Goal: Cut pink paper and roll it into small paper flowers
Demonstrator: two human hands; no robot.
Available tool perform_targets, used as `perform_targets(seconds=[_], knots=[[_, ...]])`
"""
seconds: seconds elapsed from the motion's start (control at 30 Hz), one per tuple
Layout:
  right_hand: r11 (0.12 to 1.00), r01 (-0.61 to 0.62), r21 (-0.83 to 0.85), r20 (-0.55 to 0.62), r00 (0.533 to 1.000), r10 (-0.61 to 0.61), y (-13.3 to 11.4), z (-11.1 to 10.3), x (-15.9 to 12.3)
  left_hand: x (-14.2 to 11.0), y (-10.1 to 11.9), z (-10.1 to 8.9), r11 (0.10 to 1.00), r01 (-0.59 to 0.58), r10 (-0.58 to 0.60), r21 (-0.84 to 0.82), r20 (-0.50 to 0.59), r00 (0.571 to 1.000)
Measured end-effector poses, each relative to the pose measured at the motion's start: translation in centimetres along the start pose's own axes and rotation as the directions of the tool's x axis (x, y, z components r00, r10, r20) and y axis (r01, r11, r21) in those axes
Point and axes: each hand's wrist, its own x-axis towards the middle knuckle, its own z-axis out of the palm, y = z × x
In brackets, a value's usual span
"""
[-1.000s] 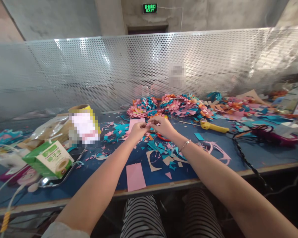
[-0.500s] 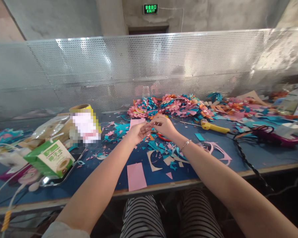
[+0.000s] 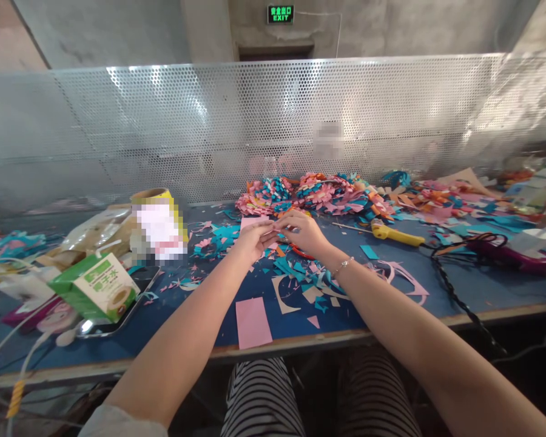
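While your left hand [image 3: 253, 240] and right hand [image 3: 306, 232] meet, fingers bent, grip unclear: multicoloured paper-like flower heap [image 3: 321, 193], behind, apparently made; flat pink paper-like rectangle [image 3: 253, 323], blue table's [image 3: 295, 326] front, apparently unused.

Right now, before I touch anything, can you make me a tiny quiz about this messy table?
1. True or false: the yellow-handled tool lies to the right of the right hand.
2. What colour is the plain paper rectangle near the table's front edge?
a) green
b) pink
c) blue
3. Fill in: the bracelet is worn on the person's ____ side.

Key: 1 true; 2 b; 3 right
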Motion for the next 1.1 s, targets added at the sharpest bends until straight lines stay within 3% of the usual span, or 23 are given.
perform_targets(seconds=[0.17, 0.3, 0.57, 0.77, 0.93, 1.1], knots=[[0.999, 0.026, -0.042, -0.056, 0.998, -0.028, -0.1, -0.1, 0.0, -0.2, 0.0, 0.1, 1.000, -0.016, 0.016, 0.005, 0.025, 1.000], [0.997, -0.058, -0.049, -0.107, 0.993, 0.052, 0.2, 0.0, 0.0, -0.3, 0.1, 0.3, 1.000, -0.029, 0.029, 0.001, 0.023, 0.999], [0.988, -0.148, -0.031, -0.050, 0.988, 0.147, 1.1, 0.1, -0.1, -0.4, 0.0, 0.5, 0.997, -0.079, 0.079, 0.024, 0.006, 0.997], [0.988, -0.152, -0.015, -0.021, 0.988, 0.151, 0.8, -0.1, 0.2, -0.3, -0.4, 0.1, 0.986, -0.140, 0.133, 0.094, 0.078, 0.988], [0.966, -0.250, 0.067, -0.014, 0.968, 0.252, 0.2, 0.1, 0.3, -0.2, -0.6, 0.2, 0.970, -0.194, 0.184, 0.143, 0.082, 0.980], [0.853, -0.373, 0.366, -0.052, 0.907, 0.418, 0.3, 0.8, 0.2, -0.1, -0.6, 0.2, 0.949, -0.254, 0.243, 0.188, 0.083, 0.967]])
